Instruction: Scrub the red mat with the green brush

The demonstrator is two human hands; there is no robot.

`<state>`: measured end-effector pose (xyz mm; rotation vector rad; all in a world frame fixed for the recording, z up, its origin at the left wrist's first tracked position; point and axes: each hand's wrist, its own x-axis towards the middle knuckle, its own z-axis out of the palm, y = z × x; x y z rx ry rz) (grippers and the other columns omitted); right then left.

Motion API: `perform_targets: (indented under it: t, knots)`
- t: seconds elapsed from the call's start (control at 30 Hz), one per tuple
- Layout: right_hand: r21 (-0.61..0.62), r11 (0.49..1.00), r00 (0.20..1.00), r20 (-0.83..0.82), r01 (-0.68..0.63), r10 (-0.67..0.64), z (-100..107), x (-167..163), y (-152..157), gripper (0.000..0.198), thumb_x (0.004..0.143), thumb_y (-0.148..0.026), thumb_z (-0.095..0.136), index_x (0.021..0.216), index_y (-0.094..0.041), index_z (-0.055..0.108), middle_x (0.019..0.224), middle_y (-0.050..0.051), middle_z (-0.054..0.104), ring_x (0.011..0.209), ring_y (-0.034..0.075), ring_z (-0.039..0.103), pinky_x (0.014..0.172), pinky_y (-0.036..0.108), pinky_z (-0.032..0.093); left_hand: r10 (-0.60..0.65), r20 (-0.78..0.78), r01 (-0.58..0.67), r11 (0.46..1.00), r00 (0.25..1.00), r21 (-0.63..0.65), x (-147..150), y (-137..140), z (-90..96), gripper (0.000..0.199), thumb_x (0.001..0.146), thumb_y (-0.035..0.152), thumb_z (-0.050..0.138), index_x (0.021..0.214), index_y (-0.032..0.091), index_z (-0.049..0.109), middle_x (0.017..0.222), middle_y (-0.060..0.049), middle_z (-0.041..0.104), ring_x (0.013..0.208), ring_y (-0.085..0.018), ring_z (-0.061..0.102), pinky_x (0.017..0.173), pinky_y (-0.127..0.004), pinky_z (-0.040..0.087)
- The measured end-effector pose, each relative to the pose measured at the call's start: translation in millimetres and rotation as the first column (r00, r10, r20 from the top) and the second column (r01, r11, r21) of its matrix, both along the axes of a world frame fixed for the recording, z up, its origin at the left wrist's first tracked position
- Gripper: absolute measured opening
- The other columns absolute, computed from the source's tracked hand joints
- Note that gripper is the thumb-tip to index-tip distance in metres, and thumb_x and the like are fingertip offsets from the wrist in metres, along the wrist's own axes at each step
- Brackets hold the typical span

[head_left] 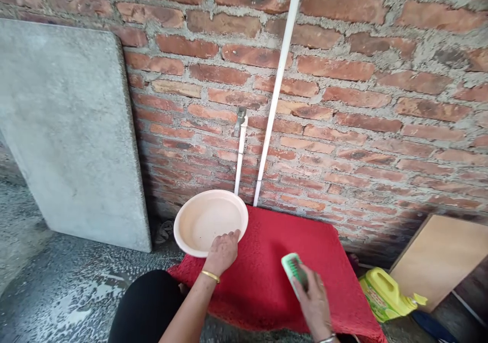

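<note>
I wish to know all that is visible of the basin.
The basin is round, pale pinkish-cream and shallow-looking, with a smooth rim; the material looks like plastic. Its open side faces up. The left hand holds it at the near right edge. In view it overlaps the far left corner of the red cloth; whether it rests there is unclear.

The left hand point(223, 251) grips the near rim of a round, pale pink plastic basin point(206, 223). The right hand point(316, 300) holds a slightly blurred green-and-white brush point(290, 266) over a thick red cloth point(293, 228). A yellow plastic jug point(383, 292) sits beyond the cloth's right edge; a grey slab point(76, 129) leans against the red brick wall point(335, 68).
</note>
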<state>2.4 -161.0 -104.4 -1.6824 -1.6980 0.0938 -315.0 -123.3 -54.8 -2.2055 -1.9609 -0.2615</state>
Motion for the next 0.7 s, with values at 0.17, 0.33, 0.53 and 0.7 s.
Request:
perform_targets:
  t: [0.17,0.33,0.53,0.7]
  knots:
    - [-0.13,0.914,0.919,0.039,-0.384,0.392,0.0,-119.4,-18.7,0.033,0.091,-0.04,0.057,0.123,-0.036,0.064,0.119,0.003,0.067,0.106,0.024,0.064,0.093,0.04,0.052,-0.01,-0.01,0.01,1.0,1.0,-0.026,0.5,-0.6,4.3,0.044,0.093,0.009,0.041,0.135,0.015,0.056,0.093,-0.011,0.068,0.085,-0.022,0.068,0.077,-0.033,0.05]
    - [-0.181,0.875,0.869,0.142,-0.449,0.475,-4.1,-141.9,-26.5,0.037,0.09,-0.035,0.06,0.127,-0.037,0.062,0.122,0.004,0.065,0.108,0.025,0.062,0.096,0.042,0.051,-0.022,-0.023,0.021,0.999,0.999,-0.036,0.0,-0.8,6.4,0.045,0.094,0.009,0.038,0.136,0.014,0.055,0.096,-0.013,0.068,0.086,-0.023,0.068,0.076,-0.034,0.051]
    - [-0.103,0.969,0.966,0.105,-0.225,0.236,-20.4,-45.7,-10.9,0.04,0.095,-0.053,0.047,0.125,-0.033,0.064,0.119,0.006,0.067,0.107,0.025,0.063,0.094,0.043,0.05,-0.015,-0.039,0.012,0.998,0.999,-0.069,-0.2,0.2,9.0,0.044,0.095,0.008,0.037,0.134,0.015,0.057,0.092,-0.012,0.068,0.085,-0.023,0.069,0.075,-0.033,0.051]
    - [0.011,0.992,0.983,0.134,0.122,-0.122,-20.4,75.3,-10.2,0.069,0.088,-0.076,0.031,0.114,-0.024,0.068,0.105,0.013,0.07,0.096,0.03,0.066,0.087,0.046,0.052,-0.02,-0.034,0.019,1.0,0.999,-0.014,-1.4,0.5,2.4,0.044,0.095,0.008,0.039,0.134,0.015,0.057,0.097,-0.012,0.069,0.086,-0.023,0.069,0.076,-0.035,0.051]
